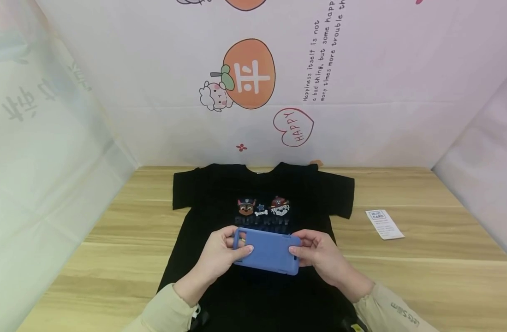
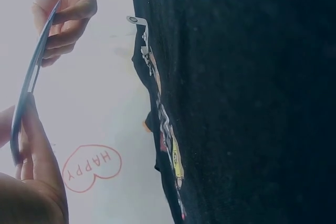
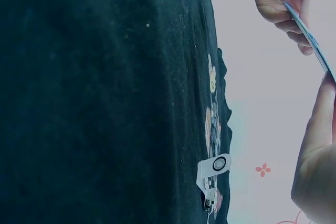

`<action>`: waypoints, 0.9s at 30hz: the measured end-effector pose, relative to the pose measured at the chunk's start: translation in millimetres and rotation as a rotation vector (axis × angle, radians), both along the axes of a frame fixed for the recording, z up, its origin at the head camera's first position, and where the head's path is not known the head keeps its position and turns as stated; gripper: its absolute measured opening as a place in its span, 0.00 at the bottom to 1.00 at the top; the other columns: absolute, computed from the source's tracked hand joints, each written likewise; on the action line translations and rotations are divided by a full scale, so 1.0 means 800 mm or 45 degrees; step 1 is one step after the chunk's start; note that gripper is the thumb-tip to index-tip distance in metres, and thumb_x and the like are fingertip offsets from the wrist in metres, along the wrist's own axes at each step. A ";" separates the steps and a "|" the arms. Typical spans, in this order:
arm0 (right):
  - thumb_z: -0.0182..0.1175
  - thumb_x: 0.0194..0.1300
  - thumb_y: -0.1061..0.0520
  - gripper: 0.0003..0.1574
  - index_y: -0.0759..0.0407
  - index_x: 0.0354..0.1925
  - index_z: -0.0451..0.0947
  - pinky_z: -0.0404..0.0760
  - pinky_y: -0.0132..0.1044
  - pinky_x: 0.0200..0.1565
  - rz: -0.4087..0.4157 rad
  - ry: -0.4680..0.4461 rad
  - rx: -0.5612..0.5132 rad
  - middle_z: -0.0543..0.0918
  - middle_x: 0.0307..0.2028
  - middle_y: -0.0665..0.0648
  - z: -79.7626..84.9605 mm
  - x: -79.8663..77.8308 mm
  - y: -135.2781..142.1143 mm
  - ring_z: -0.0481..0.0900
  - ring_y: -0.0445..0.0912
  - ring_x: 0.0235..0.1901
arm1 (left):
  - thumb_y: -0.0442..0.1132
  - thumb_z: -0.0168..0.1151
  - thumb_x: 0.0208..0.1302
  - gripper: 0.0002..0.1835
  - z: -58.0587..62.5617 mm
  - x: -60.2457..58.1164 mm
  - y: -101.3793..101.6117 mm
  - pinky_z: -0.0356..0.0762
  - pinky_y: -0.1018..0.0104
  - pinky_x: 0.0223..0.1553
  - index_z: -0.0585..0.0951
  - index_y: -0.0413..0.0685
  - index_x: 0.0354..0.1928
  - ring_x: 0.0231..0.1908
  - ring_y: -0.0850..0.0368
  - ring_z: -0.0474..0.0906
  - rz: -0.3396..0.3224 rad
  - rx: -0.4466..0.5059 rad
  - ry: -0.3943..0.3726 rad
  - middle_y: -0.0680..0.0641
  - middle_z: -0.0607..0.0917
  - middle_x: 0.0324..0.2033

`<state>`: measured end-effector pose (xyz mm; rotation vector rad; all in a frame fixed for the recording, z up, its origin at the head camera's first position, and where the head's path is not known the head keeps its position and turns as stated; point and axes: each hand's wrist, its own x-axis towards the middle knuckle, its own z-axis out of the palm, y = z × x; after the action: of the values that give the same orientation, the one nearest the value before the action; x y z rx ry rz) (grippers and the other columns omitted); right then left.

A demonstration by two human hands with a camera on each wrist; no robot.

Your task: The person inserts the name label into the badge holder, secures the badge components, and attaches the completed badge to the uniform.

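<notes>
Both hands hold a flat blue phone case [image 1: 270, 251] level over a black T-shirt [image 1: 220, 193]. My left hand [image 1: 217, 251] pinches its left end, thumb on top, beside a wide cutout through which fingertips show. At the other end my right hand [image 1: 319, 256] grips the case between thumb and fingers. Seen edge-on in the left wrist view, the case [image 2: 31, 82] looks thin, with a curved rim. The shirt lies spread out, neck away from me, two cartoon dog heads [image 1: 263, 207] printed on its chest.
A white printed card [image 1: 384, 224] lies to the right of the shirt on the wooden table [image 1: 427, 276]. Behind the table hangs a white cloth [image 1: 162, 83] with orange fruit and heart drawings; pale cloth walls [image 1: 50, 161] stand at both sides.
</notes>
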<state>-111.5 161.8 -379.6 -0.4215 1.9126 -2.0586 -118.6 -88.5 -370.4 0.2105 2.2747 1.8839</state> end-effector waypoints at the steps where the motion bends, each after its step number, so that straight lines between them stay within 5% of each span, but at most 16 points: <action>1: 0.58 0.66 0.61 0.17 0.74 0.48 0.72 0.84 0.43 0.40 0.001 0.004 0.001 0.86 0.37 0.47 0.000 0.000 0.000 0.85 0.42 0.37 | 0.31 0.67 0.56 0.12 0.000 0.000 0.000 0.75 0.71 0.28 0.75 0.35 0.40 0.25 0.62 0.79 0.001 0.001 0.003 0.44 0.85 0.22; 11: 0.58 0.66 0.60 0.11 0.45 0.42 0.82 0.84 0.44 0.39 -0.003 0.032 0.012 0.86 0.36 0.45 -0.001 -0.003 0.002 0.85 0.42 0.36 | 0.30 0.67 0.56 0.19 -0.002 -0.002 0.002 0.81 0.65 0.37 0.72 0.38 0.48 0.31 0.57 0.84 0.002 0.022 0.010 0.40 0.87 0.28; 19: 0.57 0.66 0.59 0.19 0.73 0.50 0.74 0.84 0.47 0.39 -0.096 -0.008 0.067 0.83 0.34 0.49 0.007 0.000 0.006 0.83 0.43 0.36 | 0.37 0.61 0.64 0.24 -0.005 -0.007 -0.004 0.81 0.62 0.40 0.69 0.41 0.61 0.33 0.57 0.84 -0.132 0.143 -0.055 0.42 0.87 0.32; 27: 0.57 0.67 0.58 0.08 0.57 0.44 0.79 0.84 0.47 0.41 -0.129 -0.011 0.072 0.82 0.33 0.48 0.008 0.000 0.012 0.82 0.42 0.38 | 0.41 0.56 0.68 0.26 0.001 -0.007 -0.008 0.80 0.67 0.39 0.64 0.42 0.66 0.32 0.62 0.82 -0.258 0.208 -0.074 0.55 0.85 0.28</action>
<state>-111.3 171.5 -372.9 -0.3083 2.0204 -2.0584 -124.4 -94.5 -369.4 0.3877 1.9808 1.9415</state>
